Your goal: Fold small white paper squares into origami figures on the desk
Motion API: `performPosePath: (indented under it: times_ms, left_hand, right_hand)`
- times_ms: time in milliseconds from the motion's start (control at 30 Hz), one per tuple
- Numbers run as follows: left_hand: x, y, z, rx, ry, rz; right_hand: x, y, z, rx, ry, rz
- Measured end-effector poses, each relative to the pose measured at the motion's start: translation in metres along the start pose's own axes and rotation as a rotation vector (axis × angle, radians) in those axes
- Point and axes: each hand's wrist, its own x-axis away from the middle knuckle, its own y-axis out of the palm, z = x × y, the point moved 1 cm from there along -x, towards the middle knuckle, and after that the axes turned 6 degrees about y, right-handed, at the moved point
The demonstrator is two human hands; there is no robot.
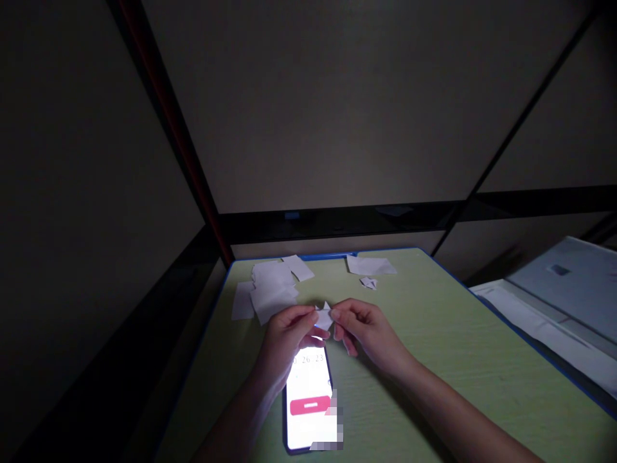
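Note:
Between my two hands is a small piece of folded white paper [324, 319], with pointed tips sticking up at its top. My left hand [295, 328] pinches its left side between thumb and fingers. On its right side, my right hand [359, 321] grips the edge with thumb and forefinger. Just below lies a lit smartphone [311, 392] showing timer digits and a red button. Its upper part is partly covered by my left hand. Another small folded paper piece [369, 283] rests on the table beyond my right hand.
Several loose white paper sheets [272, 292] overlap at the table's back left. One more sheet [371, 265] lies at the back right. The green table [424, 308] has a blue edge. A grey laptop-like panel [569, 289] stands at the right, and dark cabinet panels [313, 109] rise behind.

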Motion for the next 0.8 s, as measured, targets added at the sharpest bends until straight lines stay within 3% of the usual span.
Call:
performPosePath:
  times_ms: [200,500,800]
  left_hand:
    - [-0.0015,-0.0018,-0.0028,-0.046,0.032,-0.038]
    - [-0.0031,-0.0008,-0.0062,-0.123,0.077,-0.008]
    - [-0.0006,0.0036,-0.0035,-0.331,0.202,-0.013]
  right_hand:
    - [0.0006,0.0011,0.0004,-0.104,0.042,-0.019]
    - [-0.0014,0.0007,0.0055,-0.045,0.026,-0.041]
    - [-0.0001,0.0024,-0.0009,0.012,0.031,0.037]
